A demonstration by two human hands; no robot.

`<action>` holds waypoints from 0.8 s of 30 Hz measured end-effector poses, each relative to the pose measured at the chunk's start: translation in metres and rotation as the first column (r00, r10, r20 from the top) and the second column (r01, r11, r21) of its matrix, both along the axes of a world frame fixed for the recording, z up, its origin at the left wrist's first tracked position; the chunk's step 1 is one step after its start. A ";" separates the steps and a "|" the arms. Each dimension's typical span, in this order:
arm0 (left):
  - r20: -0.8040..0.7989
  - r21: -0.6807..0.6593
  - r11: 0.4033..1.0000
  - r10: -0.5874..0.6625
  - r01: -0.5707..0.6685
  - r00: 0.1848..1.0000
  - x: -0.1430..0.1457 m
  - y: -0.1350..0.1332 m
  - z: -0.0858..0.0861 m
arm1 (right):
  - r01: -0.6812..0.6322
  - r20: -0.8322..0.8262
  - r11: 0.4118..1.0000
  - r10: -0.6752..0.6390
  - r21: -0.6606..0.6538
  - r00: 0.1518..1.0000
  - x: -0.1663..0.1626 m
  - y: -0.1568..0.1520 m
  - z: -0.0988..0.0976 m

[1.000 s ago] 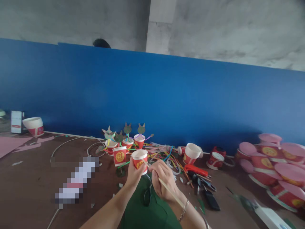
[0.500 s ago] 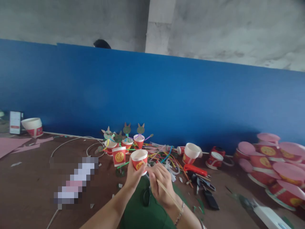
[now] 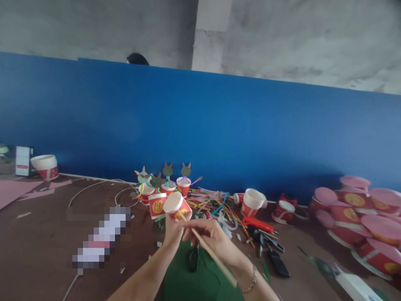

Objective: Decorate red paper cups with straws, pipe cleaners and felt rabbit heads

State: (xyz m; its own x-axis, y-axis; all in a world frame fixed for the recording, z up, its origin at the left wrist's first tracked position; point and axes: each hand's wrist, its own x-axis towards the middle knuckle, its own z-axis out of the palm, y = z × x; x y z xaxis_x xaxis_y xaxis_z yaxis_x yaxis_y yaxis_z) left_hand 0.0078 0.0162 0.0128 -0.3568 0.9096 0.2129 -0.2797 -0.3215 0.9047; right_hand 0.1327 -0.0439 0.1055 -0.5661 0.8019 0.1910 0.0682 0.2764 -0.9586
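Note:
My left hand (image 3: 173,235) is closed around a red and white paper cup (image 3: 184,206), which leans to the left with its white mouth turned up. In my right hand (image 3: 217,240) is a slim wooden stick (image 3: 217,261), running from near the palm up to the cup's side. The stick's tip touches or overlaps the red wall near the yellow emblem; whether it pierces the wall I cannot tell. Just behind my left hand stands another paper cup (image 3: 157,206). Several cups with paper animal figures (image 3: 186,170) on coloured stems stand beyond it.
Coloured stems (image 3: 216,204) lie heaped behind my hands. Stacked cups (image 3: 252,202), a red-handled tool (image 3: 258,224) and a black object (image 3: 278,262) are to the right, then cups with pink discs (image 3: 355,182). A blurred-out object (image 3: 102,238) and cable lie left, near pink paper (image 3: 15,192).
The cup has tipped to the left and moved slightly left with my left hand. My right hand's fingers have straightened over the stick, whose rear end has swung lower.

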 end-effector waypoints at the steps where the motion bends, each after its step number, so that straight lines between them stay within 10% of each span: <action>1: -0.030 0.005 0.999 0.035 -0.035 0.999 -0.001 0.000 0.002 | -0.061 -0.001 0.996 0.061 -0.064 0.998 0.002 0.001 0.001; 15: -0.272 0.098 0.965 0.260 -0.242 0.927 -0.003 0.000 0.003 | 0.113 0.234 0.903 -0.015 -0.414 0.972 -0.006 0.007 -0.010; 24: -0.263 0.153 0.982 0.152 -0.115 0.953 0.001 -0.004 -0.005 | -0.079 -0.188 0.770 -0.054 -0.633 0.981 -0.005 0.007 -0.008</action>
State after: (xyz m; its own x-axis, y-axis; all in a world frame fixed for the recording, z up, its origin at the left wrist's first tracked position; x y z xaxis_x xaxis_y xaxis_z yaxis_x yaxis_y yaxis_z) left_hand 0.0086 0.0126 0.0077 -0.3842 0.8137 0.4361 0.0253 -0.4629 0.8860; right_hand 0.1279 -0.0366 0.0973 -0.5845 0.7694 -0.2577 -0.1262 -0.3999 -0.9078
